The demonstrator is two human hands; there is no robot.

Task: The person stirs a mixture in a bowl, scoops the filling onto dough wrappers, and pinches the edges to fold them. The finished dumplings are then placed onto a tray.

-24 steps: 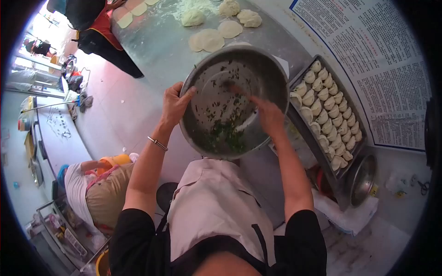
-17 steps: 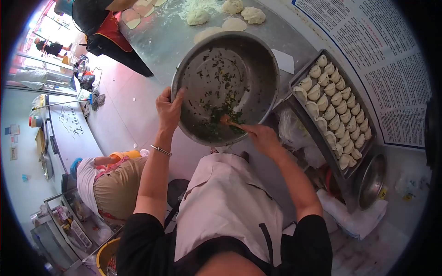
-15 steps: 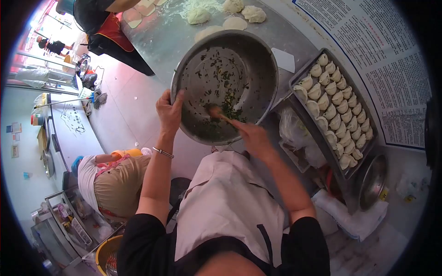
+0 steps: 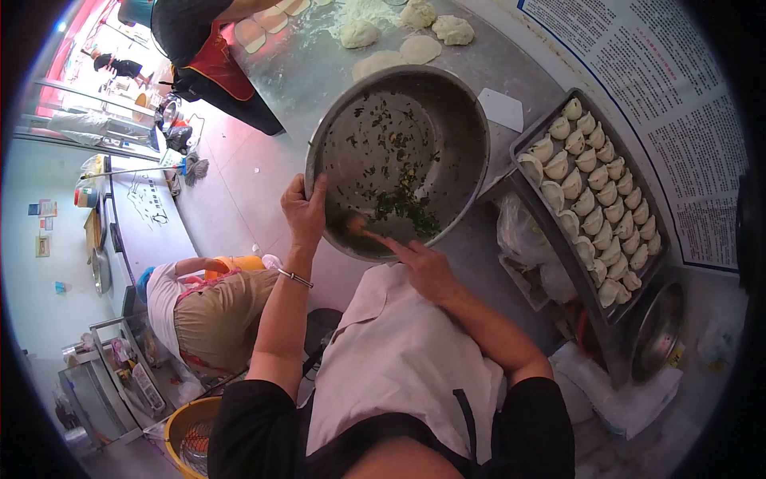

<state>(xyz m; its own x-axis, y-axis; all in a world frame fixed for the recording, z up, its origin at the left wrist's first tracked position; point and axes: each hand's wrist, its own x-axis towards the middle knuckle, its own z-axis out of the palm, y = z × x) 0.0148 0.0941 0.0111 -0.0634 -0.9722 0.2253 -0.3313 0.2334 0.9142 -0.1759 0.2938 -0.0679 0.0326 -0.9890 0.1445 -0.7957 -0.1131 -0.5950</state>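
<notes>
My left hand (image 4: 306,211) grips the left rim of a large metal bowl (image 4: 351,136), thumb over the edge, and the bowl is tilted toward me. Chopped green filling (image 4: 407,209) lies in the lower part of the bowl, with bits scattered over its bottom and wall. My right hand (image 4: 429,273) is at the near rim, closed round the handle of a wooden spoon (image 4: 375,235). The spoon's head is blurred and rests low on the left inside the bowl.
A tray (image 4: 523,172) of dumplings (image 4: 594,199) stands at the right. Dough pieces (image 4: 453,30) and a white scraper (image 4: 501,109) lie on the metal table (image 4: 311,84). One person (image 4: 191,40) stands at the upper left; another (image 4: 219,319) bends over at the lower left.
The spoon and my right hand have moved left and toward me in the bowl. The filling has gathered lower down. The whole view has shifted slightly.
</notes>
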